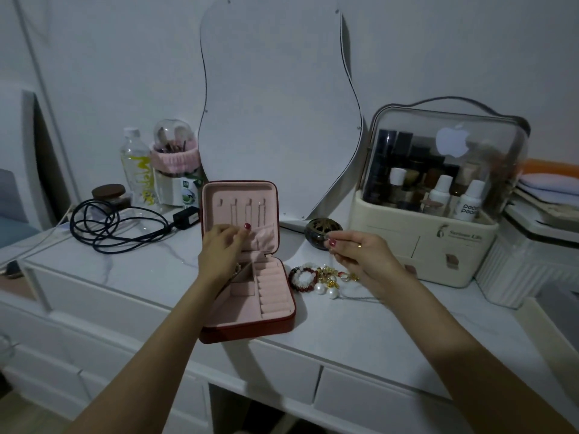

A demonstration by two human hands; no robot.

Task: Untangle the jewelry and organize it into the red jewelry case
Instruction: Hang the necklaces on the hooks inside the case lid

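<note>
White marble-look counter [131, 270] carries everything, w/ a wavy mirror [275, 114] leaning on the wall behind. At right stands a cream cosmetics organizer [438, 233] w/ clear lid, bottles inside. Red jewelry case [250, 327] sits open at the centre, near the front edge; pink lining, lid upright w/ hooks and a pocket, ring rolls in the base on its right side. Black cable [109, 227] lies coiled at left, beside a plastic water bottle [136, 164]. Left hand [219, 249] is over the case, fingers curled at the lid pocket; cannot tell if it grips sth. Right hand [360, 252] pinches a thin small item betw. thumb and fingers, too small to name. Tangled jewelry pile [319, 277], beads, pearls, gold pieces, lies just right of the case. Small dark round censer [322, 230] behind it.
</note>
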